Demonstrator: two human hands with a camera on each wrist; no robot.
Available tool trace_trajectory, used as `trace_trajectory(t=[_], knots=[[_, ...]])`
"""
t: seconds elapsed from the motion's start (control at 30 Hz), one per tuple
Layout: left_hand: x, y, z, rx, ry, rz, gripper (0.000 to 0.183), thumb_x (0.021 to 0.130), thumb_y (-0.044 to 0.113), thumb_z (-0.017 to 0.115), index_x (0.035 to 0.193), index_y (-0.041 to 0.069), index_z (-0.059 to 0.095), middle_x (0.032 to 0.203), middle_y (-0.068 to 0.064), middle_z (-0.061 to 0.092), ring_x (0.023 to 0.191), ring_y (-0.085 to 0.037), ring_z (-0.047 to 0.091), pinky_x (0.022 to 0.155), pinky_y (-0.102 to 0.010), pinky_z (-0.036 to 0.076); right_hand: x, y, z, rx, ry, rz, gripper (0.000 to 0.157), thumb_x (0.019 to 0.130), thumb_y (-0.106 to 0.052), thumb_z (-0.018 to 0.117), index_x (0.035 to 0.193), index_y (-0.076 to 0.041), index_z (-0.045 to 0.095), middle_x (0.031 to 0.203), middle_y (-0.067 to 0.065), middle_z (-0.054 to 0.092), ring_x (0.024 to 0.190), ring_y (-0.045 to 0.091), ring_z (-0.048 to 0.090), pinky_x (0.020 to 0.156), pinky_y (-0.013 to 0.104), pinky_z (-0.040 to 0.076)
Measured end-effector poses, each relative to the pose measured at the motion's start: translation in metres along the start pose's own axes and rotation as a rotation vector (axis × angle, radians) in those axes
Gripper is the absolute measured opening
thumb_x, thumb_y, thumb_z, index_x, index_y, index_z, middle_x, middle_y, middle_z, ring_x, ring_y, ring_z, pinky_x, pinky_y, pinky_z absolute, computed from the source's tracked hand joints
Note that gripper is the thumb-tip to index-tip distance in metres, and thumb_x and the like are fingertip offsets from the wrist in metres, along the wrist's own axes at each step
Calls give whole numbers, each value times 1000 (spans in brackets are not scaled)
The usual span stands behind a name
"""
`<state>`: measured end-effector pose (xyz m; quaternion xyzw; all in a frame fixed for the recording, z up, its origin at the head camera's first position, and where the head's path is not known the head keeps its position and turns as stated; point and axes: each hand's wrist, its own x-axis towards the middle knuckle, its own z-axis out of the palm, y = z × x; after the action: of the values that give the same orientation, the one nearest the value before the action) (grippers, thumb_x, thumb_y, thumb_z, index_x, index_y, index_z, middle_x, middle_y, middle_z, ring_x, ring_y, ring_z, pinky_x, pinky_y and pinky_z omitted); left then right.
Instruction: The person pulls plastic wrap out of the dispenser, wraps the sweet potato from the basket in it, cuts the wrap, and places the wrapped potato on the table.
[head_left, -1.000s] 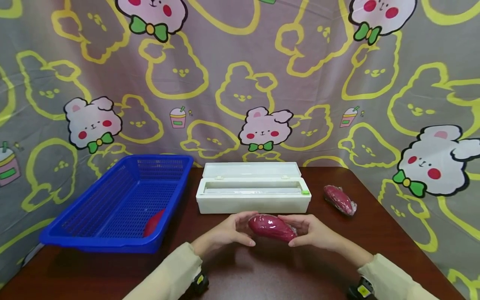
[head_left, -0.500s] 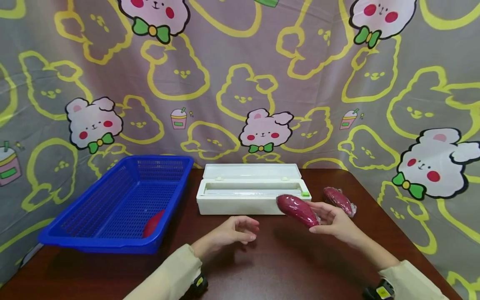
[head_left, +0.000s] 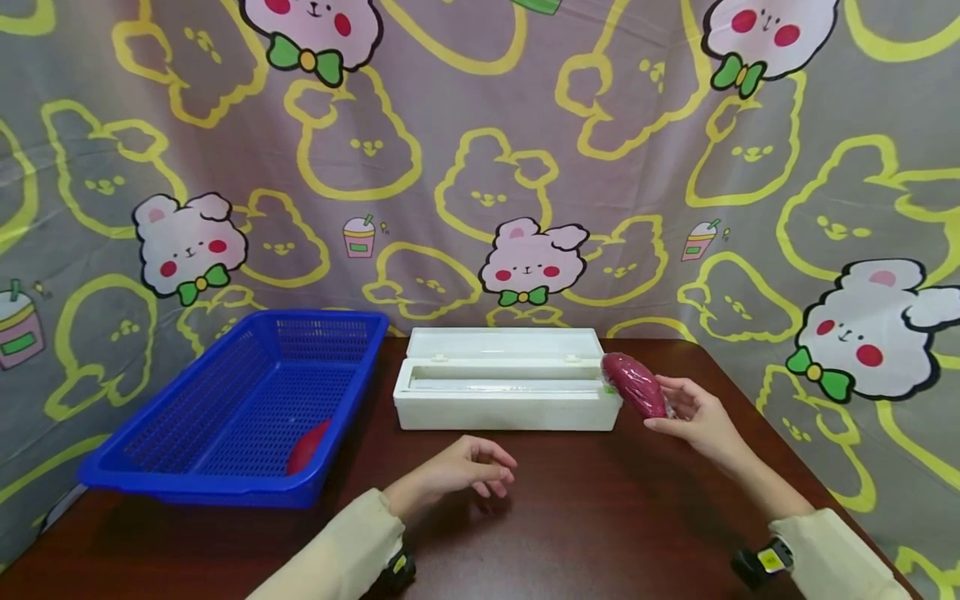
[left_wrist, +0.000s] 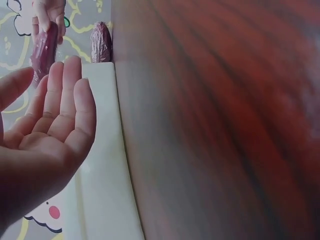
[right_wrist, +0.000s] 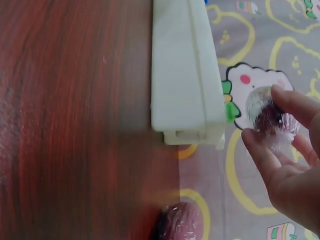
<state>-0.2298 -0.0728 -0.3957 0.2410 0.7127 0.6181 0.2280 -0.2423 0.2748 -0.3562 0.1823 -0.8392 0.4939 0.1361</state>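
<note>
My right hand [head_left: 701, 425] pinches one end of a red-skinned sweet potato [head_left: 633, 385] wrapped in clear film. It hangs over the right end of a white cling film dispenser [head_left: 502, 414], whose lid stands up and whose film roll [head_left: 498, 385] shows. In the right wrist view, crinkled film [right_wrist: 285, 131] bunches at the pinched end. My left hand [head_left: 459, 471] hovers in front of the dispenser, fingers loosely bent, holding nothing. A second wrapped sweet potato [left_wrist: 101, 44] lies beyond the dispenser's right end; in the head view the right hand and held sweet potato hide it.
A blue plastic basket [head_left: 198, 493] stands at the left of the dark wooden table [head_left: 570, 525]. Inside it, a red sweet potato [head_left: 307, 448] is partly hidden by the near wall. A printed cloth [head_left: 420, 200] hangs close behind the table and along its sides.
Both hands were at the wrapped sweet potato a second ago. The left hand has let go and stayed near its place; the right hand has carried the sweet potato right and away from me.
</note>
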Motion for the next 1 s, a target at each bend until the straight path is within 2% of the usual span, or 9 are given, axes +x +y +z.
trace_trajectory(t=[0.1, 0.17, 0.23, 0.4, 0.5, 0.6, 0.67, 0.8, 1.0], knots=[[1, -1, 1, -6, -12, -4, 27, 86, 2, 54, 106, -15, 54, 86, -17, 64, 69, -16, 63, 59, -26, 50, 4, 5, 0, -54, 39, 59, 58, 73, -7, 73, 120, 9, 43, 113, 31, 51, 97, 18, 57, 69, 14, 45], [1, -1, 1, -9, -18, -5, 27, 86, 2, 54, 106, -16, 54, 85, -16, 64, 68, -15, 62, 60, -27, 50, 6, 8, 0, -84, 63, 96, 60, 75, -10, 72, 122, 9, 41, 114, 32, 50, 100, 32, 55, 70, 13, 44], [1, -1, 2, -13, -19, -11, 26, 86, 3, 54, 105, -16, 54, 85, -16, 64, 67, -15, 62, 60, -28, 50, 8, 11, 1, -109, 84, 126, 60, 75, -12, 72, 122, 10, 40, 114, 32, 50, 101, 40, 51, 70, 12, 43], [1, 1, 1, -4, -14, -7, 26, 86, 3, 54, 104, -15, 55, 85, -18, 64, 66, -15, 62, 59, -29, 50, 14, 20, 4, -208, 110, 173, 62, 74, -14, 73, 120, 11, 41, 110, 32, 52, 93, 39, 54, 65, 17, 44], [1, 3, 1, 1, -18, -5, 26, 86, 3, 54, 105, -16, 55, 86, -20, 64, 66, -15, 62, 59, -28, 50, 17, 27, 7, -267, 91, 183, 64, 71, -14, 76, 119, 12, 43, 107, 31, 53, 88, 37, 56, 66, 29, 47], [2, 5, 0, 9, -24, -4, 26, 87, 4, 55, 105, -15, 55, 85, -18, 64, 66, -15, 62, 58, -28, 50, 20, 35, 10, -321, 52, 197, 65, 68, -14, 77, 117, 13, 44, 104, 32, 53, 88, 39, 55, 74, 43, 43], [3, 7, -2, 17, -26, -2, 26, 87, 5, 55, 105, -14, 55, 85, -17, 64, 68, -17, 62, 59, -28, 50, 21, 40, 12, -363, 26, 194, 66, 66, -15, 78, 115, 14, 44, 102, 32, 54, 90, 41, 54, 77, 48, 41], [3, 11, -3, 24, -29, -5, 27, 88, 6, 54, 106, -14, 55, 86, -15, 64, 70, -19, 63, 61, -29, 49, 22, 47, 18, -377, -46, 204, 67, 66, -14, 78, 114, 15, 42, 102, 34, 52, 93, 43, 51, 76, 49, 44], [5, 11, -5, 40, -29, 0, 28, 89, 8, 54, 106, -13, 55, 90, -22, 62, 72, -20, 63, 64, -32, 50, 21, 45, 23, -384, -131, 257, 70, 67, -14, 78, 115, 14, 36, 106, 37, 48, 95, 45, 49, 76, 50, 45]])
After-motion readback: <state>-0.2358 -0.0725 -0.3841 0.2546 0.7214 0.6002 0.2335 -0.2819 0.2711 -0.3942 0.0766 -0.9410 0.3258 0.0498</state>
